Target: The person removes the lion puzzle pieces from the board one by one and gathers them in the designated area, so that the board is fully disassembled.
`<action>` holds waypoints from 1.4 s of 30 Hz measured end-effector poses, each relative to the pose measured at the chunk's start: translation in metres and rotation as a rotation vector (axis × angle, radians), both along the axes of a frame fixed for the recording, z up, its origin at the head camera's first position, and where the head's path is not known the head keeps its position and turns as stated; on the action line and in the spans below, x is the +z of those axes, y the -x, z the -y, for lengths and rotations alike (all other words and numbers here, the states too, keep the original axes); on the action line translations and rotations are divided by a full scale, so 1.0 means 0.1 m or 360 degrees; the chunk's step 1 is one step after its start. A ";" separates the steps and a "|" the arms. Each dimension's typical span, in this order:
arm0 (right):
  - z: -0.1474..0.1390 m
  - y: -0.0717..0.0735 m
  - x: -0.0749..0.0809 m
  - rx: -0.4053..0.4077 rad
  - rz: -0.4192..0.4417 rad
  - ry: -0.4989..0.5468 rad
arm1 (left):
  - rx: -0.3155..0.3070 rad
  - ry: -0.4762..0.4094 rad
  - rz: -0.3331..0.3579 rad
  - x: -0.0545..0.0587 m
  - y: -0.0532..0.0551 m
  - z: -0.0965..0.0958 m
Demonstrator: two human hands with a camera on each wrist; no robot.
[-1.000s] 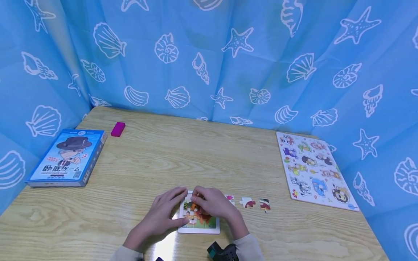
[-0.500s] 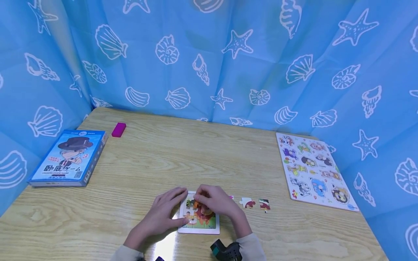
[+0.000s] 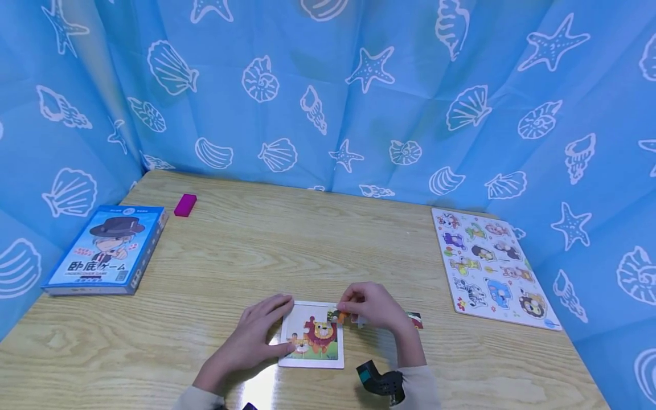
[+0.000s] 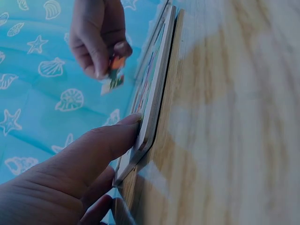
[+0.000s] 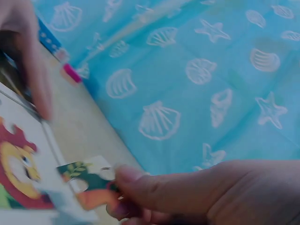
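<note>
A small white-framed jigsaw puzzle lies on the table, with a lion's head showing in its joined pieces. Along its left side my left hand rests, fingers at the upper corner and thumb on the lower left; the left wrist view shows the thumb pressing on the frame. My right hand pinches a jigsaw piece between thumb and fingers, with green, orange and white on it. That piece overlaps the frame's upper right edge in the head view. Another piece shows partly below the right hand.
A loose jigsaw piece lies right of the hand, partly hidden by it. On the right stands an animal picture board. A blue game box and a magenta block sit at left. A shell-patterned curtain surrounds the table.
My right hand has moved right from the puzzle's upper left, carrying the green and orange piece to the frame's right edge. The lion's head is uncovered. My left hand has stayed in place.
</note>
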State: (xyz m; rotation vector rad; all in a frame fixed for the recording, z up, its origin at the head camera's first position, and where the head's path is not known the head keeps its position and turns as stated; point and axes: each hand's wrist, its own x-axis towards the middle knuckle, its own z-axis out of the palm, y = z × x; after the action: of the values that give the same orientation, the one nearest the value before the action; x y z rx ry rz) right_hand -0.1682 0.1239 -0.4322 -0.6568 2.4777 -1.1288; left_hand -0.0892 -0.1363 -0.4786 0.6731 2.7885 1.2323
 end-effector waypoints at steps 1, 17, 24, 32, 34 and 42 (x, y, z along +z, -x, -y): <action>-0.04 0.00 0.01 -0.0003 -0.0006 -0.0012 | -0.0001 -0.0003 -0.0001 0.00 0.00 0.00; -0.45 0.01 0.09 0.0080 0.0214 -0.0132 | -0.0001 0.0001 0.0011 0.01 -0.01 -0.03; -0.44 -0.04 0.08 0.0105 0.0227 -0.0107 | 0.0036 0.0042 -0.0047 0.00 0.00 0.00; -0.49 -0.13 0.01 0.0040 0.0280 -0.0100 | 0.0012 0.0044 -0.0043 0.02 0.02 0.01; -0.49 -0.14 -0.01 0.0031 0.0273 -0.0102 | 0.0016 0.0050 -0.0047 0.02 0.01 0.01; -0.45 -0.19 -0.07 0.0001 0.0084 -0.0196 | 0.0022 0.0066 -0.0026 0.00 0.02 0.00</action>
State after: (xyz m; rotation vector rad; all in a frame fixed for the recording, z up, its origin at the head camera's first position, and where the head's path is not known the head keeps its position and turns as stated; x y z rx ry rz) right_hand -0.1495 0.1688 -0.4387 -0.5851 2.4782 -0.9716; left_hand -0.0911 -0.1366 -0.4787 0.6652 2.8280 1.1727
